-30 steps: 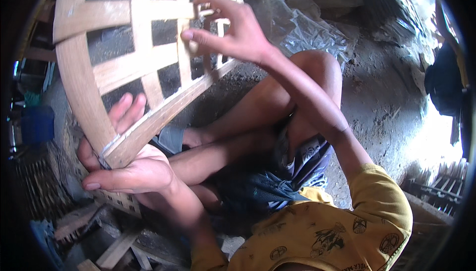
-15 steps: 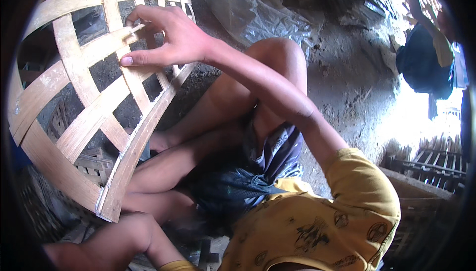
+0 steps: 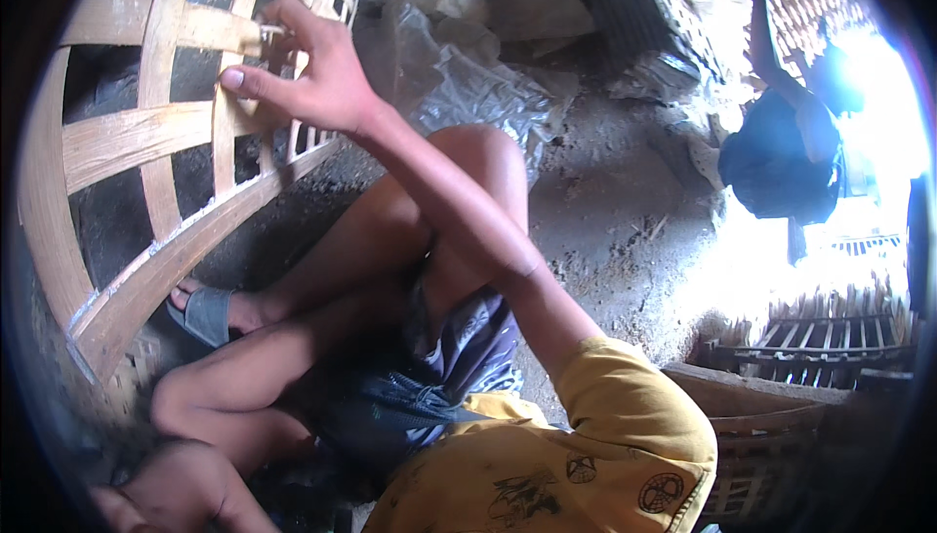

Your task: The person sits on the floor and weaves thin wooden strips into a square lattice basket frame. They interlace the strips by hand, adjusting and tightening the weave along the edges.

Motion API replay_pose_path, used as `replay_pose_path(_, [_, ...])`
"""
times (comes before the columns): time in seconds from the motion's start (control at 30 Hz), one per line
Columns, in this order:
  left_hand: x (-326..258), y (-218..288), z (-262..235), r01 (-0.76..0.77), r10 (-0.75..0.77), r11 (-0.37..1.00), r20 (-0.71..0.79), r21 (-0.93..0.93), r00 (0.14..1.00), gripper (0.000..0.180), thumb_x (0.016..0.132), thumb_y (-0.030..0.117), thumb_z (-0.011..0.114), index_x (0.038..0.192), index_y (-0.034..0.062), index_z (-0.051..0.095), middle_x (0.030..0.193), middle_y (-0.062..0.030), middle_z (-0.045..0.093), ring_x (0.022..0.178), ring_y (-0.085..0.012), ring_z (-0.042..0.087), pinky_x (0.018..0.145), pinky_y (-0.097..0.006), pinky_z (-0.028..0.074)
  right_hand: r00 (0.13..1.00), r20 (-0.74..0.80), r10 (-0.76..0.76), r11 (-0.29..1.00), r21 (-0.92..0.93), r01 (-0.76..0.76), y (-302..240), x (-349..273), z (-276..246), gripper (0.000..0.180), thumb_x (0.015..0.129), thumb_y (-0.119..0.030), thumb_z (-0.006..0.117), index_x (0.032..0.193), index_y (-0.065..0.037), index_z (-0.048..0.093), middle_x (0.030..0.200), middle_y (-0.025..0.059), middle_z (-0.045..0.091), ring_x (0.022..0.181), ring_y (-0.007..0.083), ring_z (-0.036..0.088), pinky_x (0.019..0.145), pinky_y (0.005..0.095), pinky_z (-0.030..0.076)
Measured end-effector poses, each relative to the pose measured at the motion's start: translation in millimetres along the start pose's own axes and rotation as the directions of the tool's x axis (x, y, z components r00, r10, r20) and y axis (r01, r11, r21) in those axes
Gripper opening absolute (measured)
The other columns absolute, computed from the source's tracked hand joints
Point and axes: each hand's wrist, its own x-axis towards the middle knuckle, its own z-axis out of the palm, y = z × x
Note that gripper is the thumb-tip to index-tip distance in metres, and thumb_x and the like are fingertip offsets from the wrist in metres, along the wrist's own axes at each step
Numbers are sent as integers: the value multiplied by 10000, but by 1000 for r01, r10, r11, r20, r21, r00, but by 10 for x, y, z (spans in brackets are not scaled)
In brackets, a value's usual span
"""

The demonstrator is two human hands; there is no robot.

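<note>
Fingers of left hand (image 3: 156,484), below lattice's near corner: blurred, spread and hold can't be told. Lattice (image 3: 137,139) stands tilted left of legs, lower rim near sandal (image 3: 207,316). Right hand (image 3: 330,69): thumb and forefinger wide apart, thumb against upright strip (image 3: 224,152); firm grip can't be told. One-sided push might tip lattice or crack strip; rough edge might cut thumb. Plastic sheet (image 3: 468,89) beyond.

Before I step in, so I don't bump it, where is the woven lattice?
In the head view, the woven lattice takes up the upper left, with the right hand at its strips and the grey sandal beside its lower rim.
</note>
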Motion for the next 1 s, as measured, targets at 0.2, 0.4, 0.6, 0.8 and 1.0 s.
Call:
replay_pose_path(0.2, [-10, 7, 69, -14, 14, 999, -1, -30, 1000, 712, 1051, 539, 228, 1300, -96, 433, 1161, -300, 618, 1064, -356, 650, 911, -482, 550, 996, -17, 93, 994, 67, -91, -19, -17, -137, 571, 791, -374, 882, 1097, 36, 628, 920, 105, 713, 807, 141, 687, 763, 336, 576])
replay_pose_path(0.4, [-22, 31, 135, 11, -10, 1000, 39, -22, 999, 693, 1052, 516, 256, 1322, -98, 431, 1197, -294, 605, 1097, -351, 633, 940, -480, 530, 991, -128, 49, 991, 132, -31, 4, 12, 7, 566, 747, -396, 879, 1036, 23, 631, 721, 128, 705, 633, 172, 677, 584, 325, 525])
replay_pose_path(0.6, [-35, -6, 175, 18, -16, 999, 56, -38, 998, 677, 1053, 493, 284, 1344, -101, 429, 1233, -288, 592, 1130, -347, 617, 969, -479, 511, 997, -73, -24, 999, 38, 27, 160, -14, 57, 665, 715, -452, 913, 1066, 40, 637, 821, 152, 733, 754, 174, 705, 667, 323, 562])
replay_pose_path(0.8, [18, -33, 279, 8, -3, 998, 77, -64, 997, 663, 1054, 470, 313, 1366, -103, 427, 1269, -283, 579, 1163, -342, 600, 997, -478, 492, 994, -98, -50, 999, -5, 50, 171, 2, 19, 702, 706, -485, 916, 1062, 52, 637, 819, 172, 731, 745, 206, 712, 676, 330, 564])
replay_pose_path(1.0, [35, -75, 273, 12, -7, 999, 92, -53, 996, 651, 1055, 447, 341, 1388, -106, 425, 1305, -277, 566, 1196, -337, 584, 1026, -476, 473, 999, -33, 38, 999, -13, -39, 100, -17, -37, 739, 711, -496, 911, 1120, 54, 636, 835, 188, 739, 780, 213, 729, 704, 331, 574])
